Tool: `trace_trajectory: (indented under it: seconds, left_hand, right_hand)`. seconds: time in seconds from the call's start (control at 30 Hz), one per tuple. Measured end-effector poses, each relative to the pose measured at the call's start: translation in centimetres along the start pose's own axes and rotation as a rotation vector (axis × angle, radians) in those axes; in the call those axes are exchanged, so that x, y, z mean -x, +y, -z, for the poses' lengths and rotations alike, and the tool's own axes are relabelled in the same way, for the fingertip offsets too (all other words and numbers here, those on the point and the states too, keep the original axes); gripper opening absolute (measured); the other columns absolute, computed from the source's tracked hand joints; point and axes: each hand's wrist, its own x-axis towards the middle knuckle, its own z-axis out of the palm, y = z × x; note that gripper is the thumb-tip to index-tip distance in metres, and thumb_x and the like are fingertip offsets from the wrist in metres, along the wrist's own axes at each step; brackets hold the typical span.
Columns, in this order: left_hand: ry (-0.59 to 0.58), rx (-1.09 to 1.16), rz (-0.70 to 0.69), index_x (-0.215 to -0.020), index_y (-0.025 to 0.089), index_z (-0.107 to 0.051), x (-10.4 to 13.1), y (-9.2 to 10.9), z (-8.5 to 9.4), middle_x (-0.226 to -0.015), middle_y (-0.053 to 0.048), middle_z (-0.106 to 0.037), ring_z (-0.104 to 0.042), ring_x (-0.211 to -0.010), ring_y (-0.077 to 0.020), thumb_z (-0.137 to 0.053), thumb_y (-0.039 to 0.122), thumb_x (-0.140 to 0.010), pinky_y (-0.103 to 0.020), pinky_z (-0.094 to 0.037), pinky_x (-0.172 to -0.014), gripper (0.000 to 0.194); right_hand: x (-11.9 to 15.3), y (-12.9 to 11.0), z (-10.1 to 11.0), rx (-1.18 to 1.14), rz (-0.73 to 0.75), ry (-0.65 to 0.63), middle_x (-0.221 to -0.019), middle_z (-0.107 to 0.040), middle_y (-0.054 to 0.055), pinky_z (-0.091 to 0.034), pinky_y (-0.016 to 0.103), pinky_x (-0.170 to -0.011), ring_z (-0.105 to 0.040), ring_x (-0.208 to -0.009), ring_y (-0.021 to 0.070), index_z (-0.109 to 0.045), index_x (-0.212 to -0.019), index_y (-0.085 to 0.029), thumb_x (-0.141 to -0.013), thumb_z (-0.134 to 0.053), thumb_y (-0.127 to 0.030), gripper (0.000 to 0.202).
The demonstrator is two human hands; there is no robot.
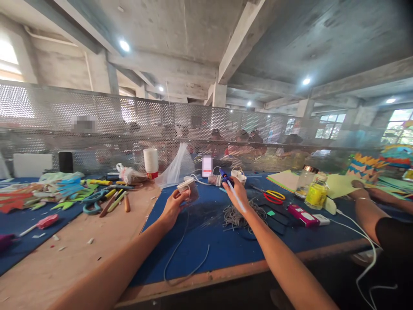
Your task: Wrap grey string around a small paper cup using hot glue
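My left hand [173, 207] is closed around a paper cup [191, 189] that lies tilted, partly wrapped in grey cord. A loose length of the grey cord [166, 267] trails from it over the blue mat and past the front edge. My right hand [238, 194] grips a blue hot glue gun [225, 175], with a whitish glue stick [237, 198] reaching back over the wrist. The gun is a little right of the cup, apart from it. Behind stand another cord-wrapped cup [214, 180] and a white cup [239, 176]. A tangle of grey cord [235, 216] lies by my right forearm.
On the left are scissors [92, 202], wooden-handled tools [127, 203], paper cutouts and stacked cups [150, 161]. Red-and-yellow scissors [274, 197], glass jars [316, 191] and a magenta box [301, 214] lie right. A neighbour's arm [366, 211] rests far right. A perforated metal screen [145, 116] stands behind.
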Motion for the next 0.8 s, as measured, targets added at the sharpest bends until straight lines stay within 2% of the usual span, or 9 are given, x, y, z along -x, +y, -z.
trace_trajectory:
  seconds: [0.13,0.27,0.53,0.8]
  left_hand:
    - [-0.020,0.005,0.007,-0.122,0.021,-0.073,0.1,-0.1,-0.1,-0.121,-0.011,-0.078,-0.074,-0.111,-0.0301,-0.093,0.050,-0.066,-0.042,-0.055,-0.098,0.066]
    - [-0.011,-0.009,0.014,-0.125,0.021,-0.072,-0.1,-0.2,0.0,-0.119,-0.011,-0.079,-0.075,-0.111,-0.0312,-0.092,0.053,-0.067,-0.044,-0.054,-0.101,0.068]
    - [-0.013,-0.031,-0.004,-0.121,0.021,-0.073,-0.5,-0.9,0.4,-0.118,-0.010,-0.079,-0.076,-0.109,-0.0308,-0.092,0.050,-0.069,-0.045,-0.056,-0.102,0.063]
    - [0.013,-0.047,-0.032,-0.115,0.020,-0.074,0.2,-0.2,-0.3,-0.115,-0.010,-0.079,-0.075,-0.110,-0.0307,-0.094,0.049,-0.066,-0.045,-0.057,-0.100,0.061]
  right_hand:
    - [0.8,-1.4,-0.4,-0.286,0.178,0.028,-0.093,-0.074,0.008,-0.056,0.034,-0.084,-0.071,-0.089,0.0245,-0.071,-0.100,-0.020,-0.100,-0.058,-0.051,0.034]
    - [2.1,-3.0,-0.5,-0.473,0.280,-0.111,-0.086,-0.072,0.004,-0.053,0.028,-0.071,-0.066,-0.078,0.0199,-0.070,-0.091,-0.021,-0.097,-0.064,-0.060,0.040]
    - [2.8,-4.3,0.0,-0.445,0.391,-0.226,-0.080,-0.068,0.002,-0.045,0.026,-0.065,-0.060,-0.071,0.0157,-0.070,-0.085,-0.020,-0.097,-0.068,-0.058,0.040]
    - [2.9,-4.1,-0.1,-0.432,0.443,-0.235,-0.081,-0.067,0.002,-0.042,0.026,-0.065,-0.057,-0.070,0.0150,-0.068,-0.086,-0.019,-0.098,-0.067,-0.057,0.039]
